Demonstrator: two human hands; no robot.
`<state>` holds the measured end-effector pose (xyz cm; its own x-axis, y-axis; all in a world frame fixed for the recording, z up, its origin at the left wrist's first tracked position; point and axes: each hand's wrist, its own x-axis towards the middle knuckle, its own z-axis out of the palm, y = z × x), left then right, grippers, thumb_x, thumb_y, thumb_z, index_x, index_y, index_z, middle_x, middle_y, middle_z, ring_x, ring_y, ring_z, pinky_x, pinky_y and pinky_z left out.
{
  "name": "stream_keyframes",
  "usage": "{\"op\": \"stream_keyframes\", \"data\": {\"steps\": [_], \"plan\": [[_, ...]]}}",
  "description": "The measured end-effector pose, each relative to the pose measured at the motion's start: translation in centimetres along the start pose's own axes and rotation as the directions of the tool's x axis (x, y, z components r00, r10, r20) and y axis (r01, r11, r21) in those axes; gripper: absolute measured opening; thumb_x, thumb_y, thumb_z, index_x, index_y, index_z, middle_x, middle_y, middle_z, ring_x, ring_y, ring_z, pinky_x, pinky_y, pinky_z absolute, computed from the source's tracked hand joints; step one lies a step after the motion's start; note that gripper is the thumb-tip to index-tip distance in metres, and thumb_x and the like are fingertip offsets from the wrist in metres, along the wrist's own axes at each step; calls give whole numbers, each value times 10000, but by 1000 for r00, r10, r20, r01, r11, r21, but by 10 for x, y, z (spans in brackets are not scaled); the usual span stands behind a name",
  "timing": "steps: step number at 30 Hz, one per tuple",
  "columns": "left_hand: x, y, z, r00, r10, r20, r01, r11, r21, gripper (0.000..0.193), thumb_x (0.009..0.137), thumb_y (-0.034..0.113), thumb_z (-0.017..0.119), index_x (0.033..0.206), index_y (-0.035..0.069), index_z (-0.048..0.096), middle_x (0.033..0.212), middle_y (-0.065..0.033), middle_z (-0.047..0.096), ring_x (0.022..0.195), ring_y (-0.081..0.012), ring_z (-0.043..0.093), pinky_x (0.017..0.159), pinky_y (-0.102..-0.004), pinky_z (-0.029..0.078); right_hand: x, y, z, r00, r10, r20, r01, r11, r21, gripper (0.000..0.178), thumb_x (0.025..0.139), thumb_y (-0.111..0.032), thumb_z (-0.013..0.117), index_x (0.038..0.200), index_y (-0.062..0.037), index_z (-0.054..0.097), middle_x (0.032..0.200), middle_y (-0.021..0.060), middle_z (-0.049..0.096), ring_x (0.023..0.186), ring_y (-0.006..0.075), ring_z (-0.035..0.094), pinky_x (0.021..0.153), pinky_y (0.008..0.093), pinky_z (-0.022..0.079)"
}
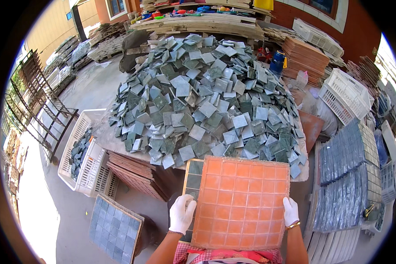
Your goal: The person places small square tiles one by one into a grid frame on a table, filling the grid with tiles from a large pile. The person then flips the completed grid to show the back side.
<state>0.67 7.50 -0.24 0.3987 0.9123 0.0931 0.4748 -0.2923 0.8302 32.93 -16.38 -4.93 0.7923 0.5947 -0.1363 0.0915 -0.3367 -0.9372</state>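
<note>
Close in front of my body is an orange square board [242,200] with a raised grid of lines on its face. It lies over a tray of dark green tiles [193,175], whose left strip shows past the board's left edge. My left hand [181,214], in a white glove, is closed at that left side, its thumb by the orange edge. My right hand [290,212], also gloved, grips the board's right edge, with its fingers partly hidden. Beyond the board, a big heap of loose grey-green square tiles [198,99] covers the table [300,174].
A white crate with tile pieces [81,121] stands left, near stacked reddish boards [134,174]. A blue-grey tiled panel [114,229] leans low at left. Wrapped tile stacks [343,198] and a white crate [345,94] are at right. A metal rack [42,97] stands far left.
</note>
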Motion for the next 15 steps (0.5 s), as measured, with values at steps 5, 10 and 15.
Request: {"op": "stream_keyframes", "data": {"steps": [5, 10, 15], "plan": [[-26, 6, -9, 995, -32, 89, 40, 996, -86, 217, 828, 157, 653, 994, 20, 638, 914, -124, 658, 774, -235, 663, 735, -318, 533, -20, -40, -6, 990, -78, -119, 69, 994, -81, 272, 975, -216, 501, 948, 29, 617, 776, 26, 575, 725, 107, 479, 656, 289, 422], [-2, 3, -21, 978, -22, 209, 140, 810, -570, 541, 847, 119, 595, 1348, -2, 432, 1227, -99, 576, 1065, -210, 582, 920, -343, 475, -19, -118, -2, 970, -239, -34, 238, 971, -36, 320, 1003, -272, 486, 1008, 28, 599, 788, 28, 560, 739, 115, 469, 681, 298, 421], [24, -8, -23, 901, -59, 430, 400, 494, -772, 512, 967, 304, 508, 1388, 31, 407, 1304, -101, 536, 1191, -246, 532, 1002, -396, 444, 15, -145, -2, 984, -26, 179, -35, 943, 330, 522, 1030, -442, 376, 1029, 16, 626, 887, 55, 635, 792, 147, 552, 752, 300, 469]]}}
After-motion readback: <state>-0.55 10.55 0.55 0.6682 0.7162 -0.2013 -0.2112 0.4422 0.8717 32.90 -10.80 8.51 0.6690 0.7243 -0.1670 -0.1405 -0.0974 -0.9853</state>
